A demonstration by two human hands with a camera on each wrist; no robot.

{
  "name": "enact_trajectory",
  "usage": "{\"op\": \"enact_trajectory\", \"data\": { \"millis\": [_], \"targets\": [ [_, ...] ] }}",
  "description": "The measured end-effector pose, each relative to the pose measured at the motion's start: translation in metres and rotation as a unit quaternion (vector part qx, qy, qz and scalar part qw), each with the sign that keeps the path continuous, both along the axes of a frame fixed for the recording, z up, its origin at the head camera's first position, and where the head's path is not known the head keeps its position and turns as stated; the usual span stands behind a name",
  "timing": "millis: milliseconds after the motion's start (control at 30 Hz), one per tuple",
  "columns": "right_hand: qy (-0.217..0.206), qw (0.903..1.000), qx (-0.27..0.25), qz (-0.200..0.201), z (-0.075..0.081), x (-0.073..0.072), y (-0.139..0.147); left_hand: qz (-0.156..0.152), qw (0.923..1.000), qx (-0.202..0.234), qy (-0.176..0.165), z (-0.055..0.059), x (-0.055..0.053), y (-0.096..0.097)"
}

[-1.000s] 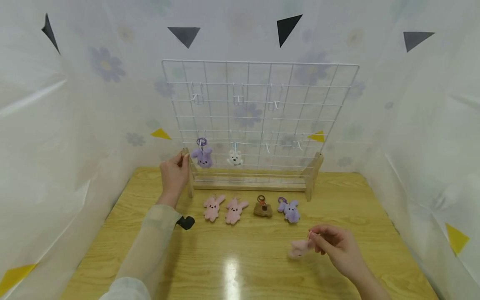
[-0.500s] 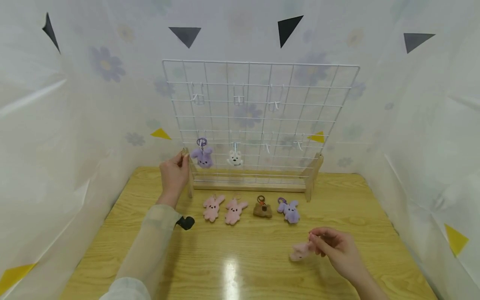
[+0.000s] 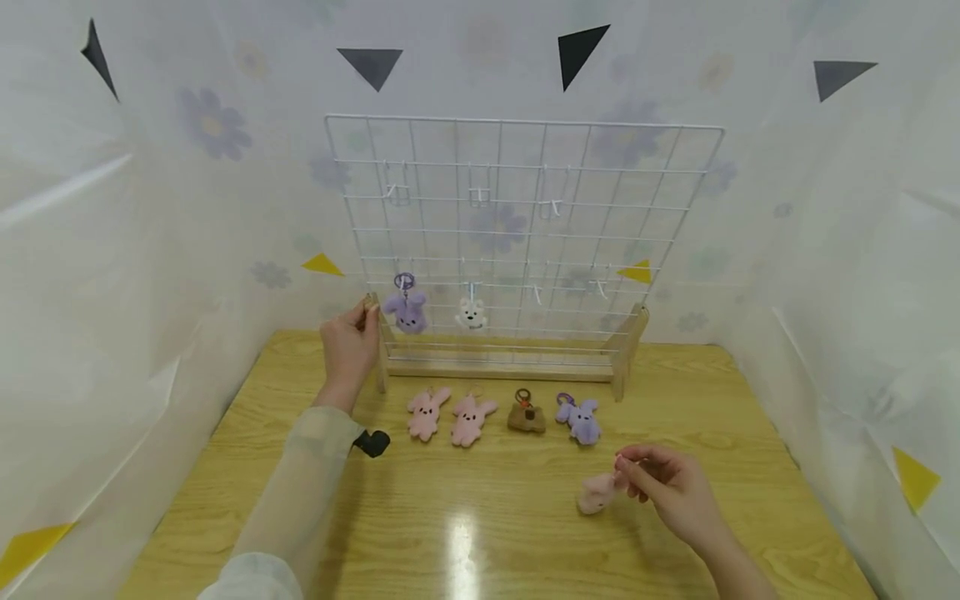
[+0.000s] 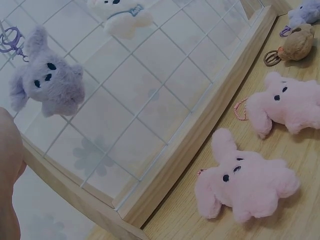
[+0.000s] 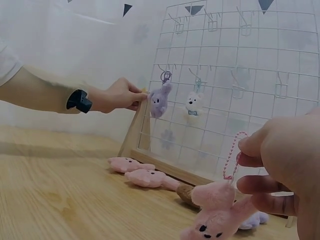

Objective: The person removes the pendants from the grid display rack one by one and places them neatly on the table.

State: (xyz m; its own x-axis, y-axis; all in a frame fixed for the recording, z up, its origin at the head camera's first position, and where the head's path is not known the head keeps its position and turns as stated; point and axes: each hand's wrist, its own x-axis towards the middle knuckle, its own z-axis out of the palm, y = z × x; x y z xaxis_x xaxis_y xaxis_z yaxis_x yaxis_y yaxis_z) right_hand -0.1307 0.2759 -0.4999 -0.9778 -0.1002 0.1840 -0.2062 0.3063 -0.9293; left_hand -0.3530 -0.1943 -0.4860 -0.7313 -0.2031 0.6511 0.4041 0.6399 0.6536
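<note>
My right hand (image 3: 670,492) pinches the pink bead-chain loop (image 5: 233,156) of a pink plush bunny keychain (image 5: 215,207), which dangles over the front right of the table. My left hand (image 3: 351,348) grips the top of the wooden stand's left upright (image 3: 381,346). Right beside that hand, a purple bunny keychain (image 3: 408,312) hangs by its ring on the white wire grid (image 3: 497,232). A white bear keychain (image 3: 472,313) hangs on a hook to its right. In the left wrist view only part of the left hand (image 4: 9,175) shows, at the left edge.
Before the stand lie two pink bunny keychains (image 3: 426,414) (image 3: 469,419), a brown plush keychain (image 3: 527,417) and a purple bunny keychain (image 3: 582,422) in a row. Bare white hooks (image 3: 553,208) sit on the grid, three above and two at lower right. Pale sheets enclose the table (image 3: 405,517).
The pink bunny swings and turns slightly under the right hand, which stays nearly in place. The left hand keeps its grip on the upright. The head view shifts very little.
</note>
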Motion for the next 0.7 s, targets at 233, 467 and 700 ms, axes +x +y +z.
{"op": "enact_trajectory", "data": {
  "millis": [233, 467, 700],
  "targets": [
    [0.007, 0.9994, -0.002, 0.033, 0.0047, 0.0045, 0.0012, 0.001, 1.0, 0.0, -0.009, 0.001, 0.0018, 0.0001],
    [0.02, 0.9987, 0.002, 0.048, 0.0054, 0.0085, 0.0018, 0.005, 0.9999, -0.001, -0.01, 0.0026, 0.0025, 0.0009],
    [0.008, 0.9986, 0.022, 0.047, 0.0006, 0.0059, 0.0036, 0.01, 0.9999, -0.003, -0.012, 0.0039, 0.0036, 0.0028]
  ]
}}
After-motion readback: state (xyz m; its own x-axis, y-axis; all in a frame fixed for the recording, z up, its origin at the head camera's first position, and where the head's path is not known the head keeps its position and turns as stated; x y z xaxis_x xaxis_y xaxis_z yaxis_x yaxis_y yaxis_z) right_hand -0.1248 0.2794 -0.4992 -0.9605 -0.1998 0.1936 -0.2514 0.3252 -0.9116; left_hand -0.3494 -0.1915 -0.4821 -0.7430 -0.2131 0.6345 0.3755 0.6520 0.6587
